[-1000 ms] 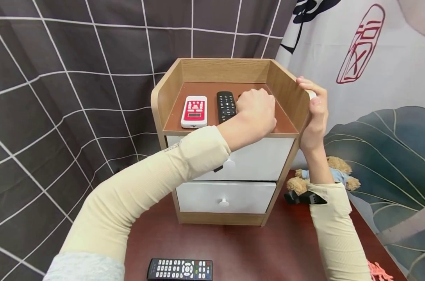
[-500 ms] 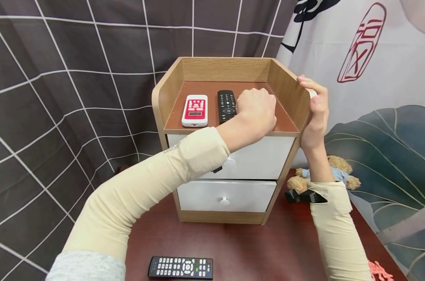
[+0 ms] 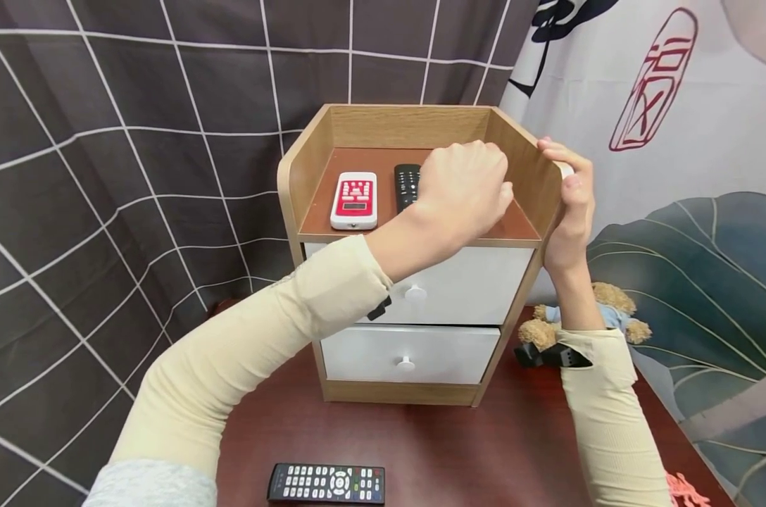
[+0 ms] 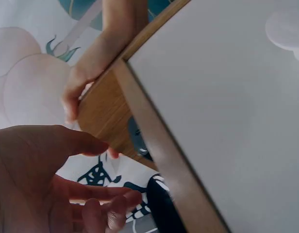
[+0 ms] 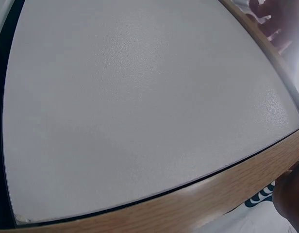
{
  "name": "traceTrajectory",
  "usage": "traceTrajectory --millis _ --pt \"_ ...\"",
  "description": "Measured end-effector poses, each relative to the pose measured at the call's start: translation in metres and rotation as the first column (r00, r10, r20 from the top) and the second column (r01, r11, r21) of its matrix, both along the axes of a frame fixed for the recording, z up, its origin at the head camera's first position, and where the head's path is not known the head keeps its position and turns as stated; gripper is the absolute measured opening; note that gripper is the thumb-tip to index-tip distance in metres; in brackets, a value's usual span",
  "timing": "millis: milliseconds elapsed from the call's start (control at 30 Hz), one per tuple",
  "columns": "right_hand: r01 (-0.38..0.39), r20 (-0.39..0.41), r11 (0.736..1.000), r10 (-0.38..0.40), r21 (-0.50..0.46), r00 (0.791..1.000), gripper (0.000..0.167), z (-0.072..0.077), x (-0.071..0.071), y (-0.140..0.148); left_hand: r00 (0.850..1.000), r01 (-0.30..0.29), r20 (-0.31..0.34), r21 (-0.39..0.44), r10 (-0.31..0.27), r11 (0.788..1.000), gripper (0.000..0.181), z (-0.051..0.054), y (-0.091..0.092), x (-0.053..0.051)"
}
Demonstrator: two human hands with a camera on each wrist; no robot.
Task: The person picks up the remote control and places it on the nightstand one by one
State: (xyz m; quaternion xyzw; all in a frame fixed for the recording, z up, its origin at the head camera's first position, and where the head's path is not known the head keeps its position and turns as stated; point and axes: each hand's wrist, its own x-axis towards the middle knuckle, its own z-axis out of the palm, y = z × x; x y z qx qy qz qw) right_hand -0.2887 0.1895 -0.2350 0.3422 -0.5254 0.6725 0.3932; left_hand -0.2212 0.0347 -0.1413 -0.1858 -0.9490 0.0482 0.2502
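My left hand (image 3: pixel 462 190) is over the right part of the wooden cabinet's (image 3: pixel 408 116) top, back of the hand towards the head camera. In the left wrist view, its thumb and loosely bent fingers stand apart with nothing between them. A dark rounded object (image 4: pixel 139 138) and a black rounded end (image 4: pixel 160 204) show near these fingers; their kind is unclear. Left of the hand lies a black remote control (image 3: pixel 407 184), partly covered by it. A white and red remote control (image 3: pixel 354 201) lies further left. My right hand (image 3: pixel 568 204) grips the cabinet's right side panel (image 3: pixel 522 162).
Another black remote control (image 3: pixel 326 484) lies on the dark red table (image 3: pixel 434 451) in front. White drawers (image 3: pixel 408 355) with round knobs face me. A teddy bear (image 3: pixel 611 310) lies behind my right wrist. Something coral-coloured (image 3: pixel 683 489) sits at the lower right. A grid-patterned curtain (image 3: pixel 167 176) hangs behind.
My left hand has shifted slightly right and up, and now covers more of the black remote control on the cabinet. My right hand keeps its place on the side panel.
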Motion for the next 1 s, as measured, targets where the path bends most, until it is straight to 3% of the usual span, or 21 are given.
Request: traceTrajectory --millis 167,267,467,567,700,767,900,1000 --pt "-0.008 0.002 1.0 0.008 -0.01 1.0 0.034 0.0 0.001 0.001 0.995 0.089 -0.043 0.019 -0.088 0.996 0.035 0.001 -0.007 0.011" --pt "-0.01 0.003 1.0 0.01 -0.012 1.0 0.034 0.0 0.0 0.001 0.984 0.157 -0.089 0.019 -0.154 0.987 0.035 -0.003 -0.013 0.018" --pt "-0.019 -0.003 1.0 0.019 -0.009 1.0 0.034 0.0 -0.001 0.001 0.931 0.313 -0.207 0.018 -0.302 0.95 0.033 -0.015 -0.021 0.027" --pt "-0.013 -0.006 1.0 0.013 -0.007 1.0 0.034 -0.001 -0.001 0.001 0.879 0.41 -0.27 0.013 -0.392 0.912 0.032 -0.023 -0.024 0.029" --pt "-0.001 -0.004 1.0 0.001 -0.005 1.0 0.034 -0.001 -0.001 0.002 0.789 0.541 -0.35 0.004 -0.505 0.841 0.029 -0.039 -0.028 0.03" --pt "-0.002 -0.004 1.0 0.002 -0.014 1.0 0.034 -0.001 -0.001 0.001 0.749 0.613 -0.35 0.044 -0.562 0.789 0.028 -0.049 -0.03 0.032" --pt "-0.015 -0.008 0.999 0.015 -0.03 1.0 0.033 0.0 -0.002 -0.001 0.681 0.729 -0.28 0.179 -0.676 0.661 0.028 -0.07 -0.036 0.044" --pt "-0.007 -0.009 1.0 0.007 -0.017 1.0 0.033 0.0 -0.001 -0.001 0.62 0.784 -0.251 0.194 -0.743 0.589 0.027 -0.088 -0.041 0.052"
